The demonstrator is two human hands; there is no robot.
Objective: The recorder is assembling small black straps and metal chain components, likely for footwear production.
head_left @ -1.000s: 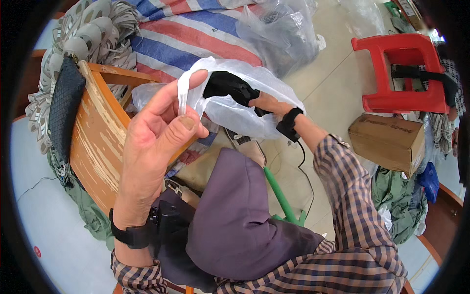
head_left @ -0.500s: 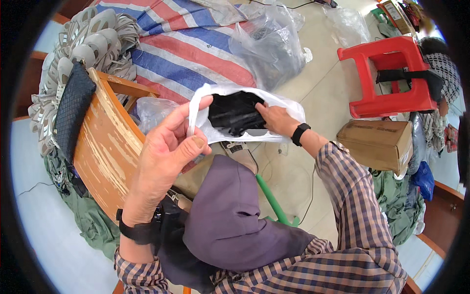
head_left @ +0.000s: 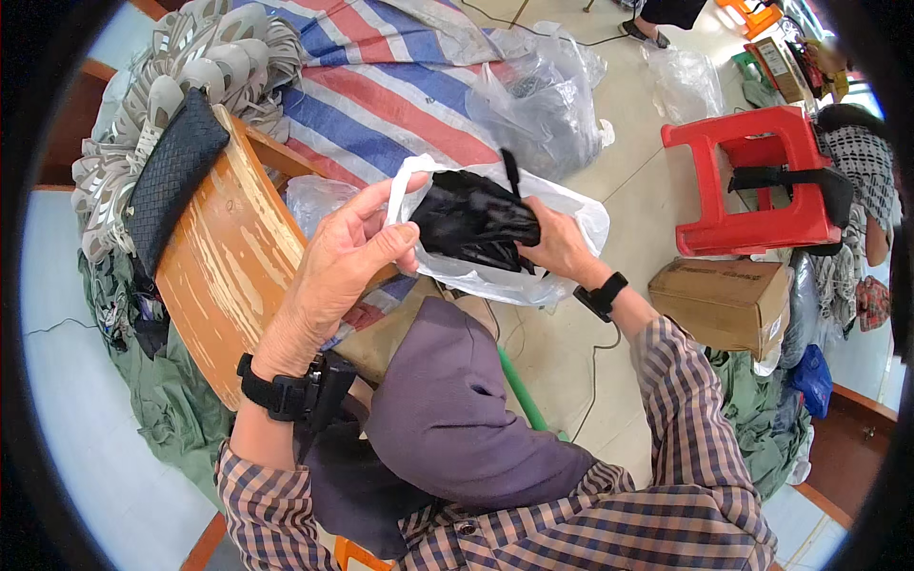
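"What are the hands holding?"

"The left hand [head_left: 347,249] pinches the white bag's [head_left: 583,211] rim. Right of that grip, in the bag's mouth, black pieces [head_left: 468,214] seem clasped by the right hand [head_left: 560,243]."

"Best way?"

"I'd keep the rim stretched wide."

"Any change?"

"A black strip [head_left: 512,171] now sticks up beyond the right fingertips; earlier, none did."

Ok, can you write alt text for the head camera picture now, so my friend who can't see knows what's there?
A person's left hand has the edge of a white plastic bag in its grip, while the right hand is on a black bundle inside. A scuffed wooden chair is at left, a red stool and cardboard box at right.
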